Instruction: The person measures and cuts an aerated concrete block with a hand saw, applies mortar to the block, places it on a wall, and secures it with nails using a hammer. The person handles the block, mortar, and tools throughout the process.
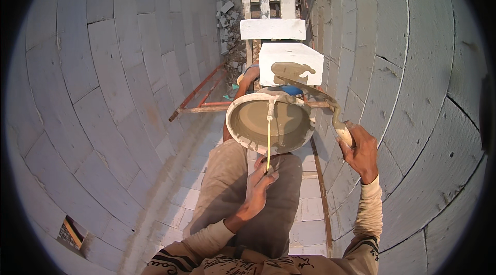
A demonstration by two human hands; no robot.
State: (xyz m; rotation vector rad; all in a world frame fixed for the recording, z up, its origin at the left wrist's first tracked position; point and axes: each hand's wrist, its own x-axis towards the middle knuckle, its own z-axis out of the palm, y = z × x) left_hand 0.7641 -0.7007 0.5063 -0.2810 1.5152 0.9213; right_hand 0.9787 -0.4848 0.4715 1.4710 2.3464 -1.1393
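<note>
A round bucket (233,135) of wet grey mortar (281,120) is at the middle, above my knees. A thin yellow handle (268,143) crosses its mouth toward me, and my left hand (257,192) is closed on its near end. My right hand (360,152), right of the bucket, grips a trowel (337,118) by its pale wooden handle. The trowel's mortar-coated blade reaches left, over a white block (271,58) beyond the bucket. Grey mortar shows at the blade's end; whether the blade touches the block, I cannot tell.
Pale block walls rise at left (116,68) and right (423,58). Another person's arm (250,75) shows behind the bucket. An orange metal frame (201,108) stands left of it. Further white blocks (273,29) lie beyond, with rubble (227,14) below.
</note>
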